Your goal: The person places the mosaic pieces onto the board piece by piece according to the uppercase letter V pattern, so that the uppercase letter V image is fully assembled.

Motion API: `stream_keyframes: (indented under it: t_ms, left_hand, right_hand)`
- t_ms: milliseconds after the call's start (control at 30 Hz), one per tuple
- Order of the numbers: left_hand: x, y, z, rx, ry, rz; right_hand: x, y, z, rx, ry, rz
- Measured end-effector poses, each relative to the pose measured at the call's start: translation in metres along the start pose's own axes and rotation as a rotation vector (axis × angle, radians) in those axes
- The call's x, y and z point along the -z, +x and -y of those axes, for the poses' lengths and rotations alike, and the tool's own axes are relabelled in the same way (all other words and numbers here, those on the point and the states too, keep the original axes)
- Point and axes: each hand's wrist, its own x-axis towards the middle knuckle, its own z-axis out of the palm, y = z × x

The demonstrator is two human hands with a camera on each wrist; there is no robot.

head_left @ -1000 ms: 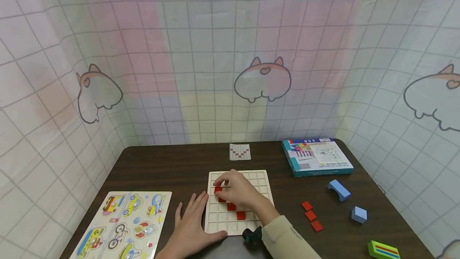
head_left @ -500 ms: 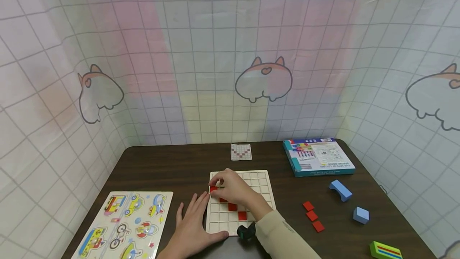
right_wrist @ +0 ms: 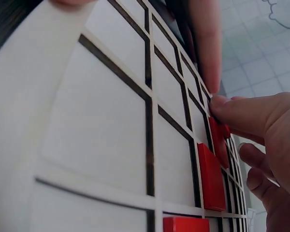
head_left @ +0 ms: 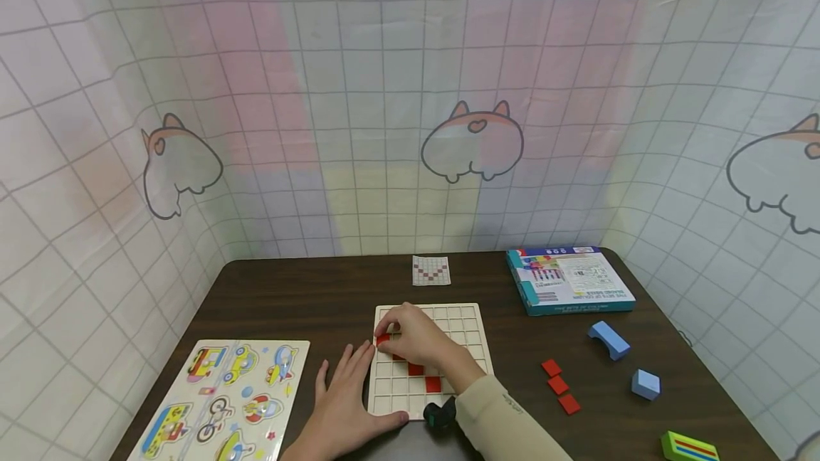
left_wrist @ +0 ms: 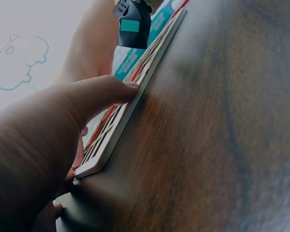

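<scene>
A cream grid board (head_left: 391, 404) lies on the dark table, with red square tiles (head_left: 433, 384) set in a diagonal line of its cells. My right hand (head_left: 419, 340) reaches over the board and pinches a red tile (head_left: 383, 339) between thumb and finger at the left edge cells. In the right wrist view, more red tiles (right_wrist: 211, 179) sit in the cells just before those fingertips. Straight-fingered, my left hand (head_left: 346, 400) lies along the board's left side. Its thumb (left_wrist: 111, 91) rests at the front edge in the left wrist view.
Several loose red tiles (head_left: 559, 385) lie right of the board. Beyond them are a blue arch block (head_left: 609, 340), a light blue block (head_left: 645, 384), a green striped block (head_left: 689, 447) and a boxed set (head_left: 571, 282). A pattern card (head_left: 431, 271) lies behind; a picture puzzle (head_left: 256, 375) lies left.
My right hand has shifted left with the red tile, from inside the grid to its left edge. The left hand stays in place.
</scene>
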Motion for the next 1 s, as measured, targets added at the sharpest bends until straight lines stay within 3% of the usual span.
stream_keyframes:
  t_ms: [267, 600, 700, 900, 1000]
  left_hand:
    - [0.0, -0.001, 0.001, -0.001, -0.009, 0.006]
    - [-0.001, -0.001, 0.001, -0.012, 0.002, -0.014]
    - [-0.001, -0.001, 0.001, -0.01, 0.002, -0.012]
    - [-0.001, 0.0, 0.001, 0.0, -0.002, 0.0]
    - [-0.001, 0.001, 0.001, 0.001, 0.0, 0.0]
  right_hand:
    - [0.001, 0.002, -0.001, 0.04, -0.048, 0.006]
    - [0.006, -0.001, 0.003, 0.183, -0.243, 0.026]
    - [0.007, -0.004, 0.003, 0.164, -0.218, 0.019]
    - [0.011, -0.017, -0.003, 0.034, -0.053, 0.003]
    - [0.013, -0.025, -0.006, 0.007, -0.037, -0.001]
